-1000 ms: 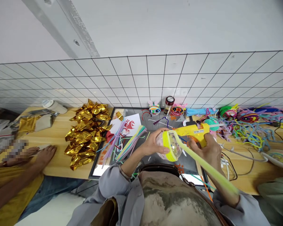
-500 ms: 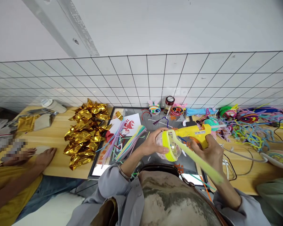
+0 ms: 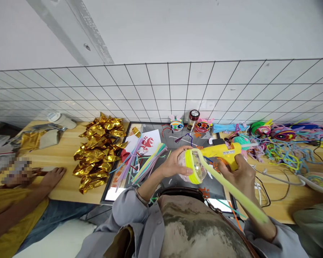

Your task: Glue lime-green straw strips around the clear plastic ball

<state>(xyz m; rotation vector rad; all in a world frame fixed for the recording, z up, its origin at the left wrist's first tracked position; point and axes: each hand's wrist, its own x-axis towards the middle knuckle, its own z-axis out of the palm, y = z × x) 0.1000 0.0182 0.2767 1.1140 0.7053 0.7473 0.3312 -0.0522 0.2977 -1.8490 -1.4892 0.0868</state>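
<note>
Yellow glue gun point(image 3: 223, 152) gripped in right hand point(image 3: 240, 174) — its seemingly hidden tip, slipping, could burn left hand point(image 3: 174, 163) holding clear ball point(image 3: 200, 170).

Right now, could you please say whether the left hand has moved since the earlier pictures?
No; against the bottle, the left hand shows no clear shift.

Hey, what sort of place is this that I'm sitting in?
Probably a craft workshop, or a room used as one: the right hand holds a yellow glue gun, bundled pipe cleaners lie on the table, and animal-faced ornaments sit near the wall.
</note>
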